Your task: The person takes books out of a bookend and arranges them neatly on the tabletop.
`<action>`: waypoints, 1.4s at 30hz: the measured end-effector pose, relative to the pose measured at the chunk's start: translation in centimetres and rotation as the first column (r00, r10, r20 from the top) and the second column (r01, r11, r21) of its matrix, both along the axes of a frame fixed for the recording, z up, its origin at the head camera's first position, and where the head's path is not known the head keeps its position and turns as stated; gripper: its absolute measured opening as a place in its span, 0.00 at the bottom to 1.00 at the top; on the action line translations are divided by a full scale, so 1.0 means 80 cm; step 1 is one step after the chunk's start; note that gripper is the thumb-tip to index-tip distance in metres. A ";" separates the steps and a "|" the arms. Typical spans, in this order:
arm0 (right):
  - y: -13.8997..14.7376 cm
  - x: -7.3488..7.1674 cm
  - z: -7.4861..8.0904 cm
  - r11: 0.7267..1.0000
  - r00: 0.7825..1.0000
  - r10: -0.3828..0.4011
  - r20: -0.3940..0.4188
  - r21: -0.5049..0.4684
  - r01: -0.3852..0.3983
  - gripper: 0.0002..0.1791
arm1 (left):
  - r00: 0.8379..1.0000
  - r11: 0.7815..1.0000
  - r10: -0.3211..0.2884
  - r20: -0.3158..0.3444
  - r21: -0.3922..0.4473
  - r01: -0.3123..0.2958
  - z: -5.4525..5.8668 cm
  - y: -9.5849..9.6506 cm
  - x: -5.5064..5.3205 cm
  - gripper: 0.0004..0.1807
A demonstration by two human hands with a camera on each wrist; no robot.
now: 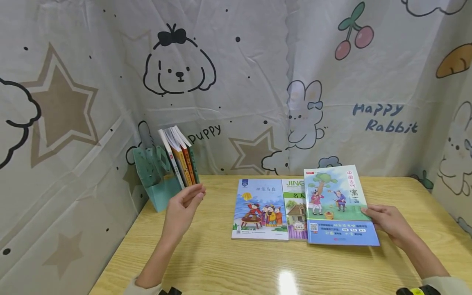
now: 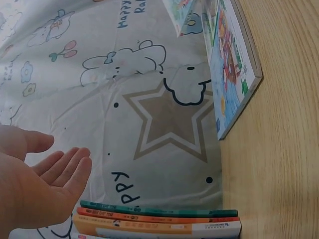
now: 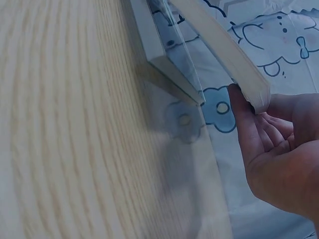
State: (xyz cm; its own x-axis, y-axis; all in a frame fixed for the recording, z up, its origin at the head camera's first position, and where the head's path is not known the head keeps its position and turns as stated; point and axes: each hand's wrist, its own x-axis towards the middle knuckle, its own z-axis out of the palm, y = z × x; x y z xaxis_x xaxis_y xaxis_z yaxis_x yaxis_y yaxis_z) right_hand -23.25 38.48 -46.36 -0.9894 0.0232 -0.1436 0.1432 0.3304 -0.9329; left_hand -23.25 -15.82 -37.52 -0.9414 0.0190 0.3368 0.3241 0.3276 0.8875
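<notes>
A picture book with a green and blue cover [image 1: 333,233] is pinched at its right edge by my right hand [image 1: 391,224], thumb on the cover. In the right wrist view, that hand [image 3: 281,154] grips the book's corner [image 3: 239,62], raised off the table. The raised book partly hides a green-topped book [image 1: 295,205] lying on the table. Left of that lies a blue-covered book [image 1: 259,209]. My left hand [image 1: 182,211], fingers loosely bent and holding nothing, hovers in front of several upright books [image 1: 180,159]. The left wrist view also shows this hand [image 2: 45,184] empty.
A green book stand [image 1: 151,164] supports the upright books at the table's back left. The wooden table [image 1: 217,262] meets a patterned curtain [image 1: 254,102] behind and at the sides.
</notes>
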 end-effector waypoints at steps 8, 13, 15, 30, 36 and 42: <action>0.011 0.001 -0.006 1.000 0.999 0.012 0.030 0.012 -0.013 0.35 | 1.000 1.000 0.022 0.016 0.002 -0.022 -0.002 -0.003 -0.010 0.19; 0.019 -0.002 -0.004 0.998 0.996 -0.013 0.088 0.062 0.007 0.36 | 0.996 0.998 0.065 0.055 0.006 -0.066 -0.007 -0.007 -0.021 0.20; 0.022 -0.004 -0.003 0.997 0.994 -0.024 0.108 0.075 0.016 0.36 | 0.993 0.994 0.104 0.055 0.018 -0.105 -0.010 -0.010 -0.029 0.21; 0.047 -0.005 -0.011 0.995 0.988 -0.034 0.148 0.102 0.019 0.37 | 0.959 0.958 0.281 -0.034 0.074 -0.278 -0.033 -0.024 -0.082 0.38; 0.053 -0.005 -0.009 0.987 0.988 -0.061 0.142 0.159 0.038 0.37 | 0.955 0.954 0.295 0.009 0.048 -0.295 -0.033 -0.025 -0.100 0.41; 0.062 -0.008 -0.010 0.981 0.986 -0.076 0.146 0.187 0.048 0.37 | 0.945 0.946 0.323 0.046 -0.004 -0.323 -0.043 -0.025 -0.114 0.43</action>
